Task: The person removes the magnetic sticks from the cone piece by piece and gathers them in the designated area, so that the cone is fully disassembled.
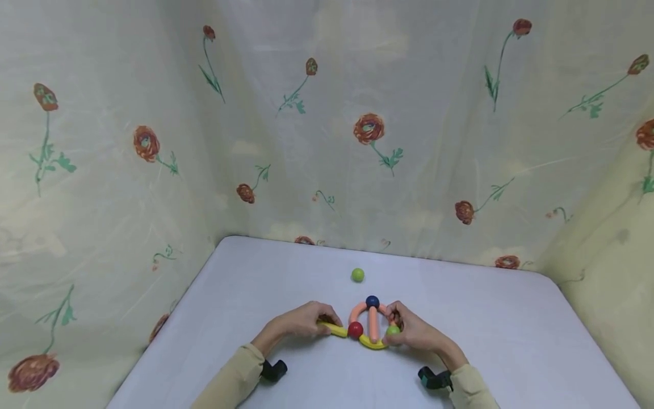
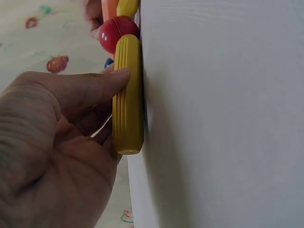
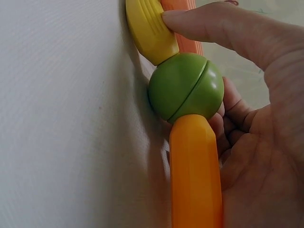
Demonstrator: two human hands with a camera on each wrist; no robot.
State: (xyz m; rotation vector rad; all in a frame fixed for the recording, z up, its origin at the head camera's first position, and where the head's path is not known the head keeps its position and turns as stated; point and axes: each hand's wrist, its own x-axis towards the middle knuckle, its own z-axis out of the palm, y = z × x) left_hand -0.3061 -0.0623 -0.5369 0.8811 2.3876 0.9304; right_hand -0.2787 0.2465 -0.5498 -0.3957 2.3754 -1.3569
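Observation:
In the head view a ring of magnetic rods and balls lies on the table: a dark blue ball (image 1: 372,301) at the far side, a red ball (image 1: 355,329), a green ball (image 1: 393,330), coral curved rods (image 1: 356,312) and a yellow curved rod (image 1: 372,342). A straight coral rod (image 1: 373,325) runs down its middle. My left hand (image 1: 310,319) pinches a yellow stick (image 2: 127,99), whose far end meets the red ball. My right hand (image 1: 415,330) grips the ring around the green ball, thumb on the yellow curve. An orange stick (image 3: 195,175) extends from that ball beneath the palm.
A loose green ball (image 1: 357,275) sits farther back on the white table (image 1: 286,261). Flower-printed curtains (image 1: 327,142) stand behind the table and along both sides. A dark wrist device (image 1: 274,371) shows below each forearm.

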